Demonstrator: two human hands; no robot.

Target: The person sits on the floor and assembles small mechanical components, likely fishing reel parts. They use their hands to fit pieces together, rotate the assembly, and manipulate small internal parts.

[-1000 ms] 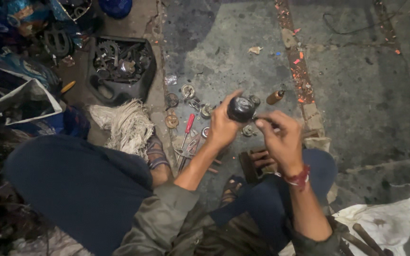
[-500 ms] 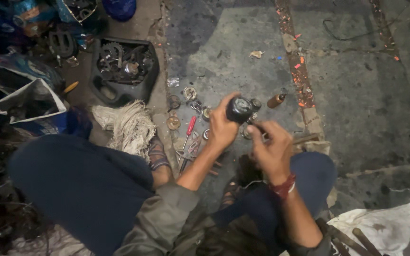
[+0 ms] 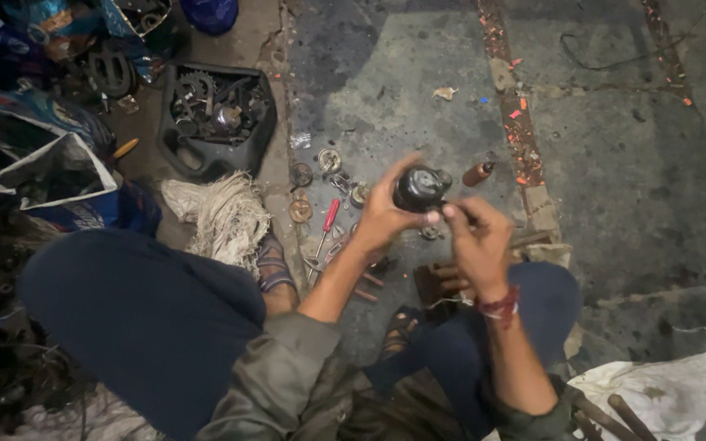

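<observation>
Item: a dark, rounded metal part (image 3: pixel 420 188), held up over the stained concrete floor (image 3: pixel 614 163) in front of our knees, above a scatter of small parts. We judge it heavy for its size, rigid, and likely greasy, so slippery on its smooth dome; the sound hold is around its body, palm wrapped beneath, not on the narrow end that juts toward the right. Our left hand (image 3: pixel 386 216) cups it from below and behind, fingers curled close round the body with the thumb up its near side. Our right hand (image 3: pixel 475 241) meets it from the right, thumb and forefinger pressed nearly together on something at the jutting end; what they pinch is too small and dark to tell, and the other fingers are loosely bent. Nearby stock: a red-handled screwdriver (image 3: pixel 330 216) on the floor just below the left hand, round metal discs (image 3: pixel 328 159) beyond it, a small brown bottle (image 3: pixel 479 173) lying just right of the part, a bundle of pale rag threads (image 3: pixel 222 216), a black tray (image 3: pixel 175 94) of gears, and a white cloth (image 3: pixel 663 392) at lower right.
</observation>
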